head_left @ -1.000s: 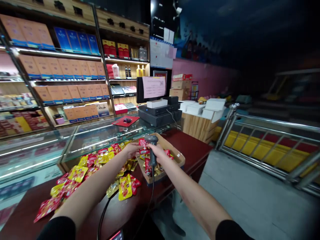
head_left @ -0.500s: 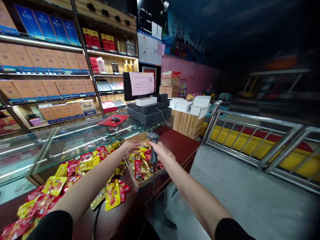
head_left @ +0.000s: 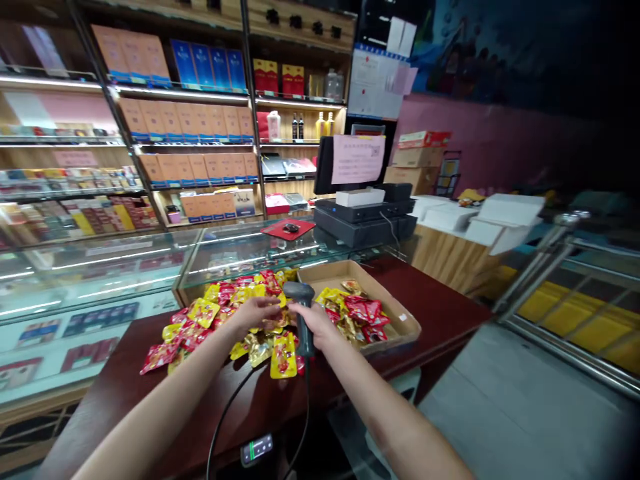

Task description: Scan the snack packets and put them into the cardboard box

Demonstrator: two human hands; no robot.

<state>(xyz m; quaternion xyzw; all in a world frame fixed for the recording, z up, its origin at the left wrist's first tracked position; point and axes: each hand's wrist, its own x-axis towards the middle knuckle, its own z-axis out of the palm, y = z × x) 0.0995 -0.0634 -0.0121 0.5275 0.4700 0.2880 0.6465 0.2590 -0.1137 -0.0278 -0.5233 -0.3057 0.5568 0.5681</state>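
My right hand (head_left: 316,323) is wrapped round a dark handheld scanner (head_left: 304,333), held upright with its cable hanging down. Just left of the scanner, my left hand (head_left: 258,313) is over a pile of red and yellow snack packets (head_left: 225,300); its fingers are apart and nothing shows in them. To the right of the scanner lies a shallow cardboard box (head_left: 407,325) with more red, yellow and gold packets (head_left: 364,310) inside. A yellow packet (head_left: 284,357) lies at the pile's front edge.
On the dark red counter (head_left: 250,407) a phone (head_left: 257,449) lies near the front edge. Behind stand a glass display case (head_left: 240,250), a monitor (head_left: 356,160) and a black cash drawer (head_left: 365,223). A metal railing (head_left: 555,247) is on the right.
The view has turned left. Both hands and the scanner have moved left from over the box to the packet pile. The phone has come into view.
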